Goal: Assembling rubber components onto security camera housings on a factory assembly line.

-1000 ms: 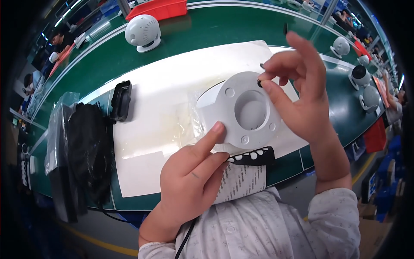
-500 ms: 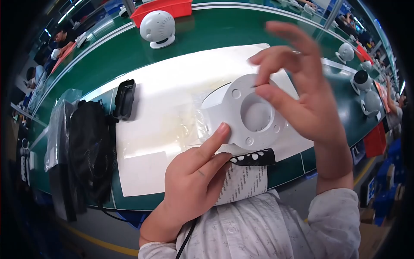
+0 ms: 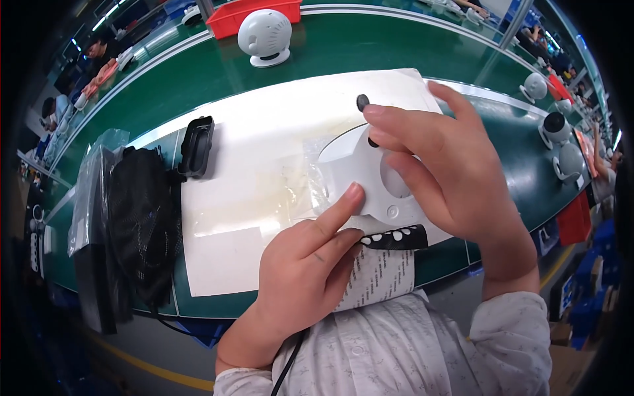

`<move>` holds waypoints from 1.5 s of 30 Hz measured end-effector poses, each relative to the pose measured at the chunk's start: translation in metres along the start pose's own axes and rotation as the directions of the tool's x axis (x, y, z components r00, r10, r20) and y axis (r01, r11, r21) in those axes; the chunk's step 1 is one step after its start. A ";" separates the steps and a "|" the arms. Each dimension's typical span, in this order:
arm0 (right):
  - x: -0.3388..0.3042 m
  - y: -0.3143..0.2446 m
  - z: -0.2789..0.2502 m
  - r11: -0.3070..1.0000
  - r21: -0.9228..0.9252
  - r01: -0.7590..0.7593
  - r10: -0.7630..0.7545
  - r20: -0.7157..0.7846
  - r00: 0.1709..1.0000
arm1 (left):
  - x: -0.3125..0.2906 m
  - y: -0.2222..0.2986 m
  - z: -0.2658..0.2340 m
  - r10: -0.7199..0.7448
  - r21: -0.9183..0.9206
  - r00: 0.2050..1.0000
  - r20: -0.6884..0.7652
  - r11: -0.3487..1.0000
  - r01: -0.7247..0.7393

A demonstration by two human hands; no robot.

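Note:
A white plastic base [image 3: 347, 168] with a round central opening lies before me on white board. My left hand [image 3: 300, 267] rests its outstretched index finger on the base. Its other fingers pinch a black strip of round pads [image 3: 396, 237] with white gaps, and patterned backing paper [image 3: 380, 274] hangs below. My right hand [image 3: 449, 168] curves over the base's right side, hiding part of the opening. One small black pad [image 3: 362, 102] is at a right fingertip. Another black pad [image 3: 373, 141] sits at the base's upper round recess, partly under a finger.
On the left stand a black tray [image 3: 197, 146], a black mesh bag [image 3: 142, 211] and clear plastic wrapping [image 3: 99, 191]. A white fan-like unit [image 3: 265, 36] and a red bin [image 3: 231, 18] are at the far side. More white units [image 3: 568, 160] stand right.
My right hand has come down and left onto the base from its raised position. A black pad now shows at the upper recess. My left hand keeps its hold on the strip.

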State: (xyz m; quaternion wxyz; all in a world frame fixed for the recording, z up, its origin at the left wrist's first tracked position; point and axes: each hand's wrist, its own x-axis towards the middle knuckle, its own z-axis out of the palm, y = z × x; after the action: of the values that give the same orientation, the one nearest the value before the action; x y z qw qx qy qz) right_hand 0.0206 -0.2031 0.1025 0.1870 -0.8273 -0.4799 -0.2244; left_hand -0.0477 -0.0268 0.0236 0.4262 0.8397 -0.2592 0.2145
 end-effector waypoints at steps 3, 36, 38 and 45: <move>-0.004 -0.003 0.000 0.995 -0.061 -0.075 0.074 -0.018 0.997 | 0.000 0.000 -0.002 -0.023 -0.003 1.000 0.013 1.000 0.023; -0.048 -0.033 -0.003 0.956 -0.287 -0.056 0.085 0.088 0.993 | 0.000 0.001 0.003 -0.014 -0.053 0.999 -0.033 0.999 0.012; -0.053 -0.033 -0.002 0.951 -0.300 -0.077 0.102 0.066 0.993 | -0.001 0.002 0.001 -0.031 -0.071 0.999 -0.034 0.997 0.029; -0.067 -0.034 0.009 0.945 0.292 -0.148 0.147 0.024 0.989 | -0.004 0.023 -0.006 -0.056 -0.061 0.998 0.001 0.997 0.055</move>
State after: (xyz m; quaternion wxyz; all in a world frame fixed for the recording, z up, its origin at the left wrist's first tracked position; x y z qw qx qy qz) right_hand -0.0371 -0.2297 0.0618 0.3235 -0.8242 -0.4446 -0.1355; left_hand -0.0658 -0.0324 0.0389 0.4577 0.8330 -0.2420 0.1950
